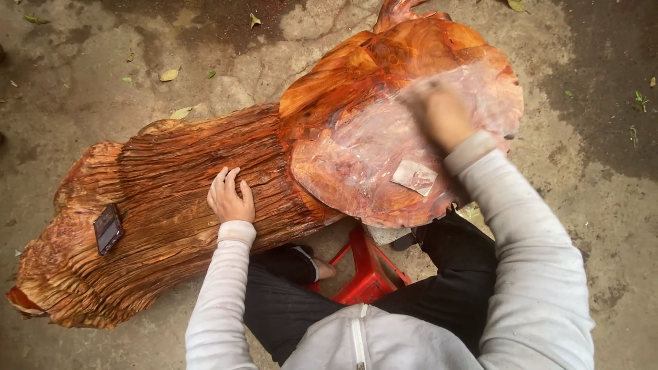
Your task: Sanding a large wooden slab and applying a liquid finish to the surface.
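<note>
A big reddish-brown carved log lies on the ground, its ridged bark side toward me and a smooth orange cut face at the right. My left hand rests flat on the ridged bark, fingers together, holding nothing. My right hand is blurred over the smooth face, which looks dusty pale there. What it grips is hidden by blur. A small pale sheet, like sandpaper, lies on the smooth face below my right wrist.
A dark phone lies on the log's left part. A red plastic stool stands under me between my legs. Rough concrete ground with scattered leaves surrounds the log.
</note>
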